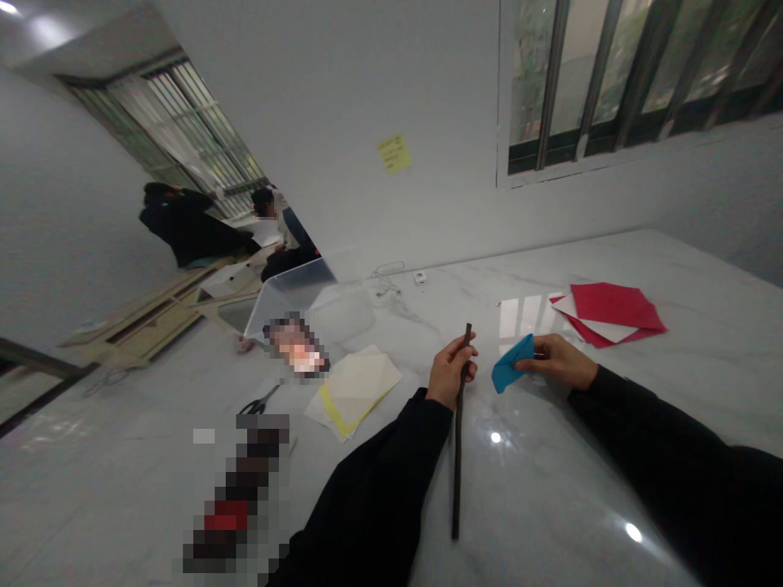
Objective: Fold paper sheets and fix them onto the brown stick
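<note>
My left hand [451, 371] is wrapped round a thin dark brown stick [457, 473] near its upper end. The stick slants slightly, its long lower part reaching down past my sleeve. To the right, my right hand [559, 361] pinches a small piece of folded blue paper [512, 364] between thumb and fingers. A short gap separates the blue paper from the stick. Left of my left hand lie white and yellow sheets of paper [355, 390]. Red and white sheets [617, 314] lie beyond my right hand.
Black scissors [260, 401] lie at the left, near a blurred-out phone-like object [298, 346] and a clear plastic box [287, 297]. A pixelated dark and red object [229, 501] is nearer. The marble-patterned table [550, 522] meets the wall. Two people sit in the far room.
</note>
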Motion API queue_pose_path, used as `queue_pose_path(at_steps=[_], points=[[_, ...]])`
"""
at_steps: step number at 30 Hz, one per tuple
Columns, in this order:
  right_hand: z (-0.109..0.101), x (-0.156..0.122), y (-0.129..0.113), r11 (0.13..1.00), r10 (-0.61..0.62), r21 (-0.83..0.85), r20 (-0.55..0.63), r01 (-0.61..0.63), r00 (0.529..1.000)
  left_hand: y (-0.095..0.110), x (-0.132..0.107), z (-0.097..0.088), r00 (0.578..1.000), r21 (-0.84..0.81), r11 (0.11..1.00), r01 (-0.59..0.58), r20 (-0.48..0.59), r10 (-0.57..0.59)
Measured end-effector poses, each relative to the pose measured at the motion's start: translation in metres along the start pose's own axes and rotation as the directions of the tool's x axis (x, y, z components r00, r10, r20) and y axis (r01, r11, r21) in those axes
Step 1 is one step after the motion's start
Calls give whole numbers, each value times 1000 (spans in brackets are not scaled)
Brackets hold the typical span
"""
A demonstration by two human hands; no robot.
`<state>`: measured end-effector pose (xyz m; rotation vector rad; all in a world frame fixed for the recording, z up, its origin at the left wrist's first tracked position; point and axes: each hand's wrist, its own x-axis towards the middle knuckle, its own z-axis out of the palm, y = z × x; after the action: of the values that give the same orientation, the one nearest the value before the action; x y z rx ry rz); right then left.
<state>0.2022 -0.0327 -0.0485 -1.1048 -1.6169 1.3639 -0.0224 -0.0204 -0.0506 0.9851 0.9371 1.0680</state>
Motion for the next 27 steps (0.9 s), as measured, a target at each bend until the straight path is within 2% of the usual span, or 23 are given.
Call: queue_pose_path(at_steps=[7, 11, 14, 20, 27], points=[[0, 0, 1, 1000, -15, -12, -13, 15, 1000, 0, -6, 5, 999, -70, 997, 26, 34, -23], [-2, -2, -1, 999, -44, -24, -30, 43, 999, 2, -9, 7, 996, -8, 999, 39, 82, -38], [-5, -4, -7, 992, -119, -58, -55, 116, 991, 6, -10, 6, 981, 42, 997, 61, 182, -68], [-11, -5, -18, 943, -300, -154, -21, 294, 954, 19, -16, 4, 933, 120, 993, 20, 355, -62], [-11, -3, -13, 903, -397, -192, -34, 383, 917, 22, -20, 7, 907, 124, 990, 62, 408, -108]])
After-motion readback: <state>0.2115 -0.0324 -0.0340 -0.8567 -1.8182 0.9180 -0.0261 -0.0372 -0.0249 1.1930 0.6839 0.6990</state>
